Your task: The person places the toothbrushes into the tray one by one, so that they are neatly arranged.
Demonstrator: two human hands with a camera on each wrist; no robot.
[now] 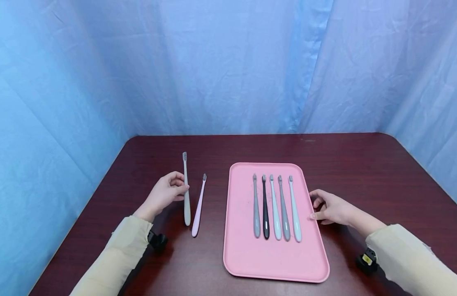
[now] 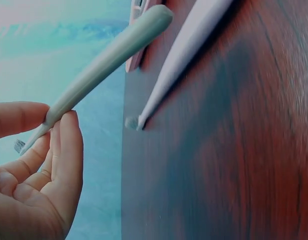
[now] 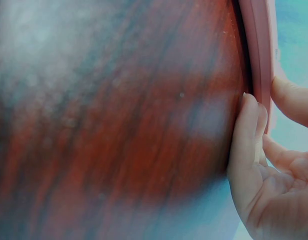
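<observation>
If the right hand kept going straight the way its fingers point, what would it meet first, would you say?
The right hand points left and already touches the pink tray at its right rim; beyond that, probably the pale toothbrush nearest that rim.

My left hand pinches a grey-green brush with grey bristles. Beside it lies a pale pink brush, also grey-bristled. The table is dark red-brown with a fine wood grain. The tray is plain pink, a stronger pink than the brush. On it, left to right: a grey brush, a black brush with a small white mark low on the handle, a pale blue brush, a second grey brush, a light blue-grey brush. My sleeves are beige. The curtain is light blue, unpatterned.
</observation>
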